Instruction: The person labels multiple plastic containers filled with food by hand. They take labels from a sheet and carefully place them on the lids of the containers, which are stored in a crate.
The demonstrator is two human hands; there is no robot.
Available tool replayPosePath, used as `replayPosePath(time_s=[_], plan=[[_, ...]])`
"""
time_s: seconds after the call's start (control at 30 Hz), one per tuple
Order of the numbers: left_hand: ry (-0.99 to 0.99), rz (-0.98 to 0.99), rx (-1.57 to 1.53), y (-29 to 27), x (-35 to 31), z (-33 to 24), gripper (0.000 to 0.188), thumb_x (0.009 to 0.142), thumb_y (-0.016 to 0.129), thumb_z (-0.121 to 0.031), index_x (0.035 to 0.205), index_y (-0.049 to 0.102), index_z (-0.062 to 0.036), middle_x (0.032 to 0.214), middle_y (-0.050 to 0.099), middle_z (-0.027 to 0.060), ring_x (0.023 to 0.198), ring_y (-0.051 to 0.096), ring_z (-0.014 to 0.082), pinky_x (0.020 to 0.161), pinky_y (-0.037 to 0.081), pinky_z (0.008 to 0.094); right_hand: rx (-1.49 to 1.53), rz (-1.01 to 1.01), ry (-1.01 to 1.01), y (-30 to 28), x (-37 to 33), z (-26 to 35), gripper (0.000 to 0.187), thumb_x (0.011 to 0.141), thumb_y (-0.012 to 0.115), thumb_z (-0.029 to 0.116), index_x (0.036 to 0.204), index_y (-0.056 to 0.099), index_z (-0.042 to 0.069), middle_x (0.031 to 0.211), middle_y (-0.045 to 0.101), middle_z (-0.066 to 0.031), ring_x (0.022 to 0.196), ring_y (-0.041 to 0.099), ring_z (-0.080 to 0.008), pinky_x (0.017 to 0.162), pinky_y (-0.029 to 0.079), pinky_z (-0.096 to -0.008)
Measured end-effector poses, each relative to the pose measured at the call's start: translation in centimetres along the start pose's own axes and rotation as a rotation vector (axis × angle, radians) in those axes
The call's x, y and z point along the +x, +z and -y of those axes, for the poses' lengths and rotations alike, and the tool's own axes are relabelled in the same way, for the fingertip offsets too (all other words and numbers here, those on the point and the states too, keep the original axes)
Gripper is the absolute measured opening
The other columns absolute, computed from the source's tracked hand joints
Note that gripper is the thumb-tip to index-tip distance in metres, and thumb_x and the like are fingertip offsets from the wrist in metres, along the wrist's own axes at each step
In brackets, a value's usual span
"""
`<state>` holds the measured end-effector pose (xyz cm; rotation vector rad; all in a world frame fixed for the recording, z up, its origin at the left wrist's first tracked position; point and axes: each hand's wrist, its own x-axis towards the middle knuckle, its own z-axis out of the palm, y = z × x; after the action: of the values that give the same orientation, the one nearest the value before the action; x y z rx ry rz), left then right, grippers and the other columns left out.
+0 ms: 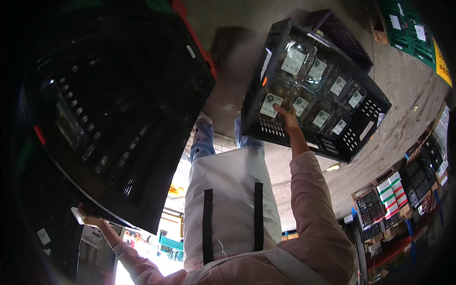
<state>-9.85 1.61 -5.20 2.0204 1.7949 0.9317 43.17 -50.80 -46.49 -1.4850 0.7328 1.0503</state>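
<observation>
My right hand [289, 119] reaches into a black plastic crate [349, 154], with a finger stretched out to a labelled clear plastic pack [271, 102]. Several similar clear packs with white labels stand in rows in this crate; their dark contents are hard to make out. Far off at the lower left, my left hand [95, 222] is closed on a small flat white thing [78, 216], whose kind I cannot tell. It is beside the lower edge of a large dark crate stack [142, 156].
Behind the filled crate stands a dark purple crate [349, 40]. Green crates [411, 35] are at the far right. Pallets with black crates [373, 209] and striped white boxes [393, 192] line the right side. The concrete floor [399, 95] shows between them.
</observation>
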Motion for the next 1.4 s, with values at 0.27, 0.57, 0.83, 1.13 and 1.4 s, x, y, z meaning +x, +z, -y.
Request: replayPosePath(time_s=[0.27,0.57,0.83,1.13,1.4], plan=[[0.16,-0.025,0.203,-0.1,-1.9,-0.6,0.027,0.084,0.045,-0.025,0.089,0.059,-0.0029,0.087,0.059,0.0084,0.078,0.056,0.0212,0.072,0.045,0.0354,-0.78,-0.036,-0.297,4.2,-3.4,3.4,0.053,0.071,0.067,0.033,0.102,0.047,-0.004,0.076,0.06,-0.0148,0.068,0.059,-0.0225,0.061,0.046,-0.0305],[-0.21,0.056,-0.483,3.4,-5.2,3.6,0.046,0.083,0.032,-0.042,0.104,0.052,-0.0055,0.072,0.049,0.0025,0.066,0.049,0.0157,0.059,0.038,0.0264,-0.16,-0.024,-1.023,11.5,-21.5,15.3,0.023,0.081,0.055,0.008,0.102,0.05,0.001,0.093,0.055,-0.0063,0.08,0.053,-0.0099,0.072,0.043,-0.0231],[0.147,0.65,-0.687,2.3,-8.8,-21.4,0.057,0.083,0.036,-0.051,0.116,0.049,-0.0068,0.117,0.049,0.0121,0.11,0.045,0.0218,0.095,0.03,0.0381,-0.853,1.098,-1.359,34.0,-46.9,14.5,0.05,0.069,0.068,0.025,0.111,0.048,0.006,0.091,0.059,-0.0102,0.087,0.056,-0.0241,0.078,0.044,-0.0318],[-0.2,0.52,-1.256,-4.1,-10.1,-20.5,0.095,0.066,0.06,-0.058,0.13,0.022,0.0016,0.123,0.04,0.0151,0.11,0.043,0.0234,0.09,0.035,0.0331,-0.536,1.491,-0.647,41.4,-54.4,7.4,0.016,0.072,0.067,0.013,0.084,0.064,0.004,0.074,0.064,-0.0055,0.065,0.059,-0.0094,0.055,0.047,-0.0225],[-0.328,0.457,-0.973,-4.9,-13.9,-21.6,0.023,0.08,0.059,-0.014,0.096,0.059,0.0017,0.08,0.063,0.0047,0.069,0.058,0.0084,0.063,0.048,0.0236,-0.502,1.229,-0.668,45.5,-56.2,10.3,0.017,0.074,0.066,0.022,0.073,0.063,0.005,0.06,0.058,0.0023,0.05,0.046,-0.0017,0.046,0.033,-0.0157]])
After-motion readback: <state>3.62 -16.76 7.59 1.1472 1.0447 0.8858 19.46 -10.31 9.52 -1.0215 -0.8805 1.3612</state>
